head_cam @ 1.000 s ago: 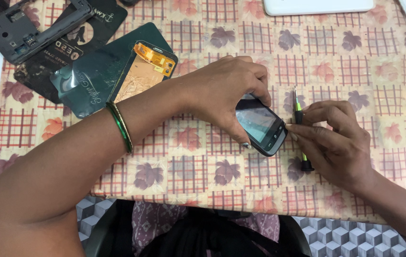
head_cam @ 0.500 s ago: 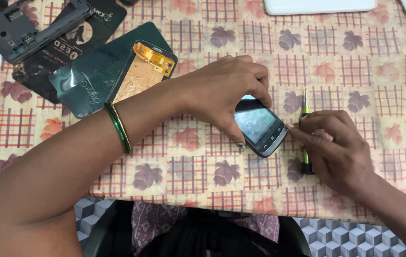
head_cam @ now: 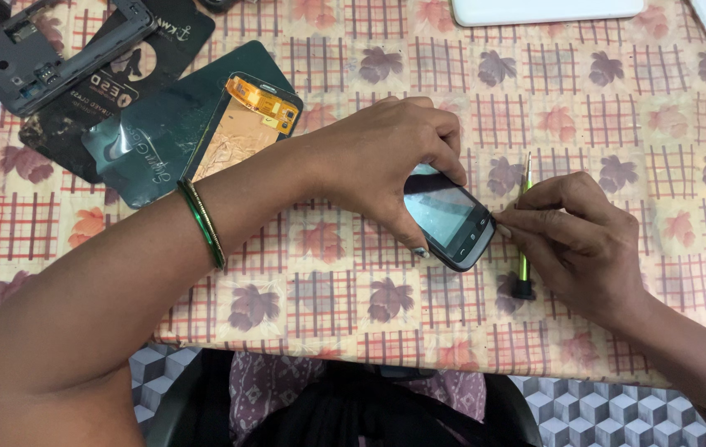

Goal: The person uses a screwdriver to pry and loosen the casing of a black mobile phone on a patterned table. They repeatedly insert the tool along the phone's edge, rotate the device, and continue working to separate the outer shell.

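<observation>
- Small dark phone (head_cam: 450, 217) w/ glossy screen lies tilted on the worktop (head_cam: 618, 108), centre-right, between both hands.
- Left hand (head_cam: 386, 161) arches over the phone's top end; fingers (head_cam: 444, 136) curl down on its upper edge, thumb along the near long side, clamped on the phone.
- Right hand (head_cam: 581, 240) sits just right of the phone; fingertips pinched together, touching the phone's lower right corner by the button strip.
- Right hand also grips a thin green-handled screwdriver (head_cam: 524, 223); metal tip sticks up past the knuckles, black butt end near the cloth. Tip is apart from the phone.
- Green bangle (head_cam: 204, 223) on the left wrist.
- Upper left, well apart from the hands: screen part w/ orange flex strip (head_cam: 245, 128) lying on a dark green pouch (head_cam: 154, 141), a black pouch (head_cam: 134, 74) beside it, grey phone frame (head_cam: 30, 54) on top of that.
- White flat device (head_cam: 547, 10) at the top edge.
- Worktop cloth: leaf & check pattern.
</observation>
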